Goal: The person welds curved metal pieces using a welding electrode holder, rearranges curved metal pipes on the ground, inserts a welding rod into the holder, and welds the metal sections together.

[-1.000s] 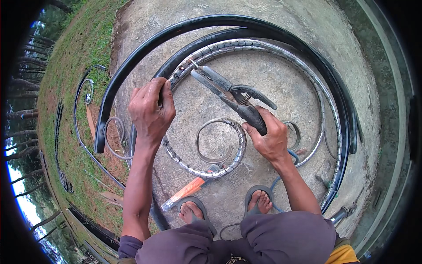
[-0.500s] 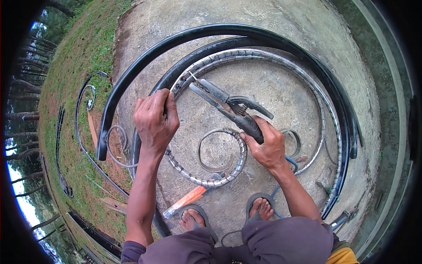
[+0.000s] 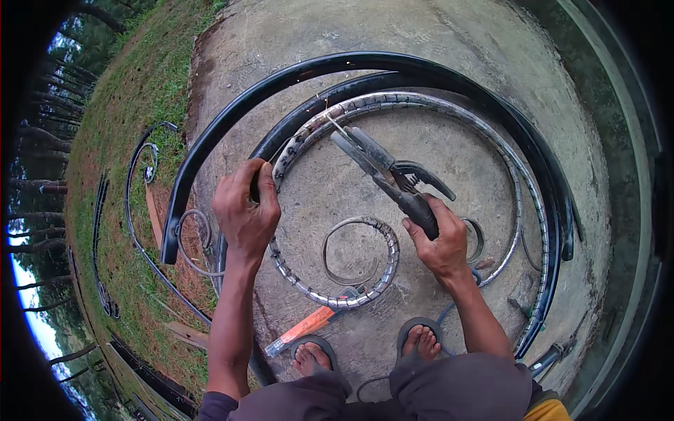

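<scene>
My right hand point(image 3: 442, 242) is closed round the dark handle of a welding electrode holder point(image 3: 382, 172). Its jaws grip a short thin welding rod point(image 3: 337, 125), whose tip is at the upper left of a spiral of shiny metal strip point(image 3: 519, 172) with dark weld marks along it. Tiny orange sparks fly by that tip. My left hand point(image 3: 244, 210) is closed in a pinch beside the metal spiral, just outside its left stretch; what the fingers hold is hidden. A curved black tube point(image 3: 232, 116) arches round the spiral.
An orange packet point(image 3: 312, 323) lies by my left foot, partly under the spiral's lower loop. Blue cable point(image 3: 449, 323) runs near my right foot. Grass with strips and a wooden board point(image 3: 154, 219) is at left, beside the concrete slab point(image 3: 393, 28).
The welding rod's tip has moved right along the metal spiral, and sparks have appeared there. My right hand has shifted right and slightly down. My left hand stays closed, slightly lower.
</scene>
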{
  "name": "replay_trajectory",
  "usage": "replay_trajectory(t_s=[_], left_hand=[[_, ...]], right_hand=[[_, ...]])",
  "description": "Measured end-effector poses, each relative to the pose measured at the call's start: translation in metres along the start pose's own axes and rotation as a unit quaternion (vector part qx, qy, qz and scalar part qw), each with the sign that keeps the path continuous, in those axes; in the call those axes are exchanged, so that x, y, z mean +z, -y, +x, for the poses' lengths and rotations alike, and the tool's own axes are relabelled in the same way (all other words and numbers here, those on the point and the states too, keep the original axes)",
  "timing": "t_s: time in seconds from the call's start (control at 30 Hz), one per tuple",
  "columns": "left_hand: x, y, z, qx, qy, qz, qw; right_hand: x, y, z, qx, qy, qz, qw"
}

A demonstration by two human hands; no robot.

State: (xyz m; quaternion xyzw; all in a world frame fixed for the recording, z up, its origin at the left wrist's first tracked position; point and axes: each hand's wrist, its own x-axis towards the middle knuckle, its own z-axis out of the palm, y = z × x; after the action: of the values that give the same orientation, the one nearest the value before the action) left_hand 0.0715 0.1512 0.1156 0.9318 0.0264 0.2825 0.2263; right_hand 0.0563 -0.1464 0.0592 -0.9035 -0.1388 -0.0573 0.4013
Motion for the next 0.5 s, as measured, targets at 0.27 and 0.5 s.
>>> replay_trajectory(t_s=[0.27,0.5], left_hand=[[0.0039,-0.0049,0.0048,0.000,0.013,0.018,1.000],[0.0057,-0.0016,0.0044,0.030,0.005,0.025,0.999]], right_hand=[[0.0023,-0.0001,0.0037,-0.038,-0.008,-0.035,0.999],[0.0084,0.0069,0.0050,0.001,0.037,-0.018,0.999]])
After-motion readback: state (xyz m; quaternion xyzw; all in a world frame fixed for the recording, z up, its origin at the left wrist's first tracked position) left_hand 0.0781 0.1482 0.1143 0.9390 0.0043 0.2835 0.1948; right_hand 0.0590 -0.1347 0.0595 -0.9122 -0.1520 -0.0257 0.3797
